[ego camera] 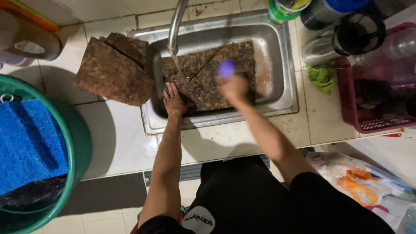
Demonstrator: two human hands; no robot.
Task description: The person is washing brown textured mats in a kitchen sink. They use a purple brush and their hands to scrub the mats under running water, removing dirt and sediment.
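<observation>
Scrubbing step, as I read it. My left hand [174,100] lies flat, fingers spread open, pinning the mottled brown rectangular mat [208,73] that lies in the stainless steel sink [281,56] under the running curved metal tap [175,26]. My right hand [233,86] is blurred, fingers closed around a small purple scrubber [226,68] above the mat. More brown mats [110,69] lean on the white tiled bench [117,138], left. Next move likely needs a firm hold and steady strokes.

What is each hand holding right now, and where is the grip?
Right hand grips a blurred purple scrubber from behind. Left hand presses flat on the brown mat, near its lower-left edge, in the sink.
</observation>
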